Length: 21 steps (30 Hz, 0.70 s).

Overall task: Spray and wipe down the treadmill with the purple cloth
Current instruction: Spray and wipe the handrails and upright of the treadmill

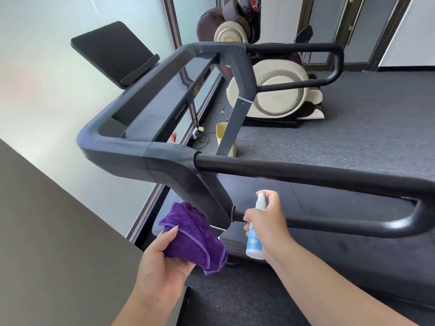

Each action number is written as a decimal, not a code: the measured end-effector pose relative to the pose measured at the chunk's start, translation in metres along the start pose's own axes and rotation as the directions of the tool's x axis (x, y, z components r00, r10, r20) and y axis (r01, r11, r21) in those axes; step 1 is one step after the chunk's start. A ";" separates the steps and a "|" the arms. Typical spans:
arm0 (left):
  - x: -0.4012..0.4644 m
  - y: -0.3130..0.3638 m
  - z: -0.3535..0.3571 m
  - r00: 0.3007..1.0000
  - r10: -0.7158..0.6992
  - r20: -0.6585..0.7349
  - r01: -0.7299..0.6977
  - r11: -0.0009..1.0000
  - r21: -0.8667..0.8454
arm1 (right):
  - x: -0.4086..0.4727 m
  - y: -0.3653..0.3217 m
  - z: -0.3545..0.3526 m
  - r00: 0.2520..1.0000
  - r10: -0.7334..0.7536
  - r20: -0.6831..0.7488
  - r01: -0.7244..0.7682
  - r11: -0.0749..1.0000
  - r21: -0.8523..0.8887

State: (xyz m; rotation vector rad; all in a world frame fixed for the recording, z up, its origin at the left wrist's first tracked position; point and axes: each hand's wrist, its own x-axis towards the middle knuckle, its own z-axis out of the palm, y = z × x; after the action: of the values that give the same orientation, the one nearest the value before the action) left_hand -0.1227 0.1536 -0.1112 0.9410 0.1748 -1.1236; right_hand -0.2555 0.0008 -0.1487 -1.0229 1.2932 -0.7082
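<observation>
Grey carpet (353, 118), bottle (255, 245) label half-hidden

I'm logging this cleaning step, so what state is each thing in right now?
Purple cloth: bunched, gripped in the left hand.
Spray bottle: upright, held in the right hand, forefinger on the nozzle top.
Treadmill: nobody on it, the cloth against its side upright.
Tablet holder: nothing in it.

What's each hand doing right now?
Left hand: closed, holding the purple cloth.
Right hand: closed, holding the spray bottle.
</observation>
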 end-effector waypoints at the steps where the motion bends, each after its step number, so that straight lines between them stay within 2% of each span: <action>1: 0.000 0.000 0.000 1.000 -0.005 0.003 0.005 1.000 0.003 | 0.000 0.002 -0.002 1.000 0.000 -0.012 0.000 1.000 -0.006; 6: 0.002 -0.001 0.002 1.000 -0.022 -0.003 0.022 1.000 0.022 | -0.001 0.009 -0.022 0.996 0.020 -0.091 -0.022 0.999 -0.025; 17: 0.006 -0.008 0.002 0.999 -0.045 -0.002 0.045 0.997 0.066 | -0.004 0.026 -0.054 0.990 0.081 -0.114 -0.091 0.992 -0.083; 19: 0.009 -0.010 -0.001 0.999 -0.049 -0.009 0.050 0.996 0.073 | -0.004 0.027 -0.062 0.992 0.001 -0.130 -0.028 0.977 -0.211; 21: 0.011 -0.012 -0.003 0.998 -0.063 -0.008 0.063 0.995 0.074 | -0.004 0.028 -0.073 0.987 -0.107 -0.123 0.043 0.900 -0.434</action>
State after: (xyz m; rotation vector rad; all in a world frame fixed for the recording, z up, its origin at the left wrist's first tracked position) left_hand -0.1263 0.1468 -0.1260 1.0102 0.1690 -1.1928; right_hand -0.3310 0.0004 -0.1701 -1.4063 1.5867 -0.5720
